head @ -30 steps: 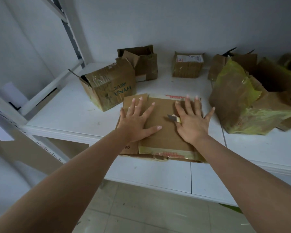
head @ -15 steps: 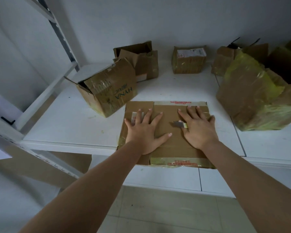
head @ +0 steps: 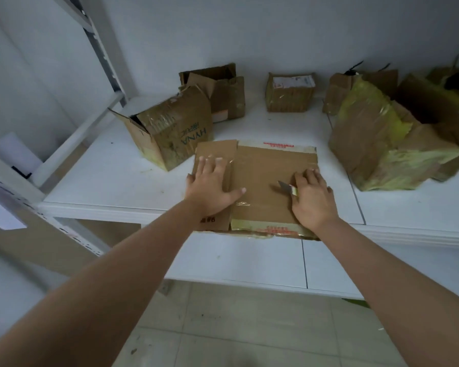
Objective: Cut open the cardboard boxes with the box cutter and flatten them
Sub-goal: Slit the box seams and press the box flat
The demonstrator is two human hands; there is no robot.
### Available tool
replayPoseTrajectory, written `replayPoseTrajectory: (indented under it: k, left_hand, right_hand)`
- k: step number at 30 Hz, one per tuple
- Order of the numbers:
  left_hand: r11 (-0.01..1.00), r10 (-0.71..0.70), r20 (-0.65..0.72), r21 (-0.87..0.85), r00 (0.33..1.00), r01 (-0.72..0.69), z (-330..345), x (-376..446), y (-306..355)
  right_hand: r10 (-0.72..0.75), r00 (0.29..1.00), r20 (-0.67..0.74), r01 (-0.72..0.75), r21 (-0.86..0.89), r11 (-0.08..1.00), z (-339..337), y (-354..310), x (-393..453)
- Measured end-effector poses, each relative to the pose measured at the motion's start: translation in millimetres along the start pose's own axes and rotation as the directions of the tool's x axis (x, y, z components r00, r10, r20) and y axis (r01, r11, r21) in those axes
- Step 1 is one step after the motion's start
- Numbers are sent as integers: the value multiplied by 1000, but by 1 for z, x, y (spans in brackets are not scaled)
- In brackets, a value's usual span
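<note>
A flattened cardboard box (head: 260,178) with tape strips lies at the front edge of the white shelf (head: 117,186). My left hand (head: 210,184) presses flat on its left flap, fingers straight and thumb spread. My right hand (head: 313,200) rests on the right part of the box and grips the box cutter (head: 286,188), whose bare blade points left over the cardboard.
An open box printed HYNA (head: 175,128) lies tipped at the back left. Behind it stand a torn open box (head: 217,91) and a small taped box (head: 290,92). A big box wrapped in yellow tape (head: 387,144) fills the right side. A white rack post (head: 98,46) rises at left.
Both hands slid apart on the flattened box: the left one out onto the left flap, the right one toward the right edge, its fingers curling round the cutter.
</note>
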State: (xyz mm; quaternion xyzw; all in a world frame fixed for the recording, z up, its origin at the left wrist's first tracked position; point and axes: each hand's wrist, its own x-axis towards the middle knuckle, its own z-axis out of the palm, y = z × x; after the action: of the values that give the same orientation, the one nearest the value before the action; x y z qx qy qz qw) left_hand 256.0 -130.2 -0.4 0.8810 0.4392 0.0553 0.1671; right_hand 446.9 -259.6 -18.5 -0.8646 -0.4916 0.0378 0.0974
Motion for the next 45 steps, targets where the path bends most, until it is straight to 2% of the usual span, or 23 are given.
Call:
replayPoseTrajectory:
  k: [4, 7, 11, 17, 20, 23, 25, 33, 41, 45]
  left_hand:
    - [955, -287, -22, -89, 958, 285, 6, -20, -6]
    - [914, -406, -34, -37, 913, 404, 20, -29, -4]
    - [910, -413, -115, -15, 903, 415, 24, -36, 7]
    - [893, -441, -267, -220, 857, 392, 34, -75, 9]
    - [882, -446, -297, -305, 845, 358, 29, -94, 8]
    - [904, -409, -367, -289, 836, 316, 15, -117, -1]
    - [910, -405, -406, -263, 819, 320, 5, -131, -12]
    - [850, -522, -434, -187, 735, 493, -29, -185, -61]
    - [758, -603, -585, -208, 543, 618, -77, -229, -153]
    - [715, -661, -560, -271, 499, 644, -99, -228, -199]
  right_hand:
    - [98, 994, 43, -96, -45, 994, 4, 0, -8]
    - [197, 979, 52, -194, -63, 979, 7, -5, -12]
    - [206, 978, 10, -206, 26, 978, 9, -1, -16]
    - [135, 972, -193, -89, 228, 970, 5, 8, -40]
    - [145, 968, -204, -64, 361, 930, -5, 1, -46]
    - [165, 972, -164, -79, 434, 898, -14, -9, -52]
    - [129, 978, -166, -40, 455, 890, -16, -20, -58]
    - [-53, 991, -121, 103, 459, 883, -13, -93, -68]
    - [-267, 955, -131, 297, 377, 877, 0, -207, -81]
    - [-302, 952, -38, 291, 409, 865, 15, -264, -63]
